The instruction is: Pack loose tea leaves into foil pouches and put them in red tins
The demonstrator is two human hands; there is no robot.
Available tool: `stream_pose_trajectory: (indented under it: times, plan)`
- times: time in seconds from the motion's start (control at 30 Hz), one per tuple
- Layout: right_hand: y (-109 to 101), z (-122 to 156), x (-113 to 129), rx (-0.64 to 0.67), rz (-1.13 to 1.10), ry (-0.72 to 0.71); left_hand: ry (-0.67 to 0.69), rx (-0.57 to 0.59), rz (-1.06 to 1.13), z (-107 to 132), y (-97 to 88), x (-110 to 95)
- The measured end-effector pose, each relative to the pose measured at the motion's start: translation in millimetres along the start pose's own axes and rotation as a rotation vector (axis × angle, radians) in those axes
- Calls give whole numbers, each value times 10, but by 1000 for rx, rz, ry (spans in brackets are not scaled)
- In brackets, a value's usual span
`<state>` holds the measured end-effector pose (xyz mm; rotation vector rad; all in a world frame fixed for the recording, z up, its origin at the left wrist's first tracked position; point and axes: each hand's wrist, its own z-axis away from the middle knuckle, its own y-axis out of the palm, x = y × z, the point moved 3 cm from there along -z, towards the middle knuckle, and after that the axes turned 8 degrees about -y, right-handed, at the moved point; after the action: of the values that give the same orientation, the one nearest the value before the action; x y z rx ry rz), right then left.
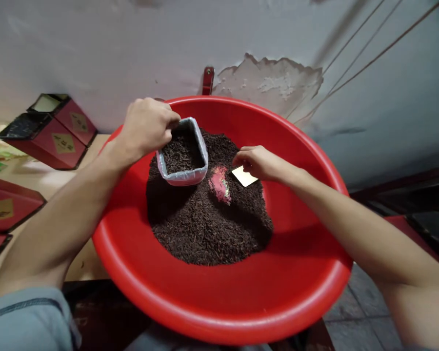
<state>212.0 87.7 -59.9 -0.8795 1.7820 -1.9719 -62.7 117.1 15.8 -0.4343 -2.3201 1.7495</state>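
Head view: my left hand (pixel 146 124) grips wall of plastic-lined square box (pixel 183 157), on dark tea heap (pixel 208 229), far side of red plastic basin (pixel 219 319); right hand (pixel 258 162) pinches pale card (pixel 244 176). Box likely light, liner slippery: hold walls.

The red packet (pixel 219 183) is half buried in tea leaves (pixel 205 234); box labels (pixel 63 143) blurred.
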Motion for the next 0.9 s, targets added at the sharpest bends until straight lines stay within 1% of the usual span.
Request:
stream_pose_trajectory:
  times: [0.07, 0.13, 0.2, 0.27, 0.33, 0.43, 0.53, 0.6, 0.7, 0.8, 0.9]
  plan:
    - [26, 5, -72, 64, -29, 62, 14, -32, 16, 61, -116, -78]
    - [101, -5, -95, 142, -51, 78, 24, -21, 60, 105, -126, -152]
    - [217, -14, -73, 233, -33, 59, 39, 34, 82, 129, -37, -227]
    - [370, -9, -20, 327, 5, 27, 55, 92, 64, 129, 100, -290]
    - [542, 12, 44, 398, 31, 3, 56, 124, 65, 102, 235, -311]
    - [795, 48, 140, 492, 48, -37, 3, 162, 179, 18, 387, -224]
    - [959, 49, 203, 522, 76, -10, -56, 237, 351, -67, 481, -54]
    - [1030, 46, 251, 547, 33, 12, -62, 301, 461, -99, 522, 42]
    - [1134, 73, 356, 626, -100, 13, -41, 365, 578, -114, 564, 128]
    - [1211, 104, 433, 617, -145, 52, -22, 378, 638, -115, 591, 161]
    - [1237, 89, 450, 585, -148, 91, -11, 376, 655, -115, 606, 170]
